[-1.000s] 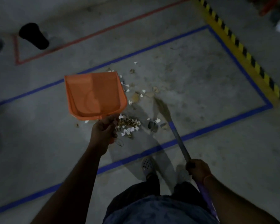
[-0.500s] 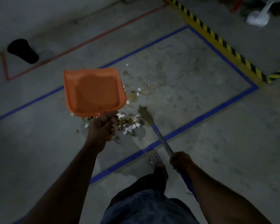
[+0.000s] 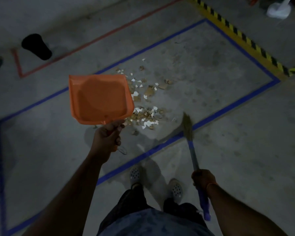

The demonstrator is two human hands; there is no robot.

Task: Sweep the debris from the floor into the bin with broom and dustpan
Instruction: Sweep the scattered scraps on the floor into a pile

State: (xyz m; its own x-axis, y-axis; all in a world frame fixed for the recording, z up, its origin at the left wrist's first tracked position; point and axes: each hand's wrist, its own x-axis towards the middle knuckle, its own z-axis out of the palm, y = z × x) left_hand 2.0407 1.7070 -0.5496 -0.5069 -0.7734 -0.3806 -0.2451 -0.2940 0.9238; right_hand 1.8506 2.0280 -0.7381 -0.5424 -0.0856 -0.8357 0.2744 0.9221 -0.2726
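My left hand (image 3: pixel 107 137) grips the handle of the orange dustpan (image 3: pixel 99 97), held up off the floor, pan empty. My right hand (image 3: pixel 203 178) is wrapped around the broom (image 3: pixel 192 150); its bristles sit just right of the debris (image 3: pixel 146 116), near the blue tape line (image 3: pixel 228 106). The bin (image 3: pixel 36 46) stands well apart, far left. Risks: sweeping with the pan still raised scatters the scraps under it; a hard stroke flings light paper bits past the lip; dim light hides stragglers.
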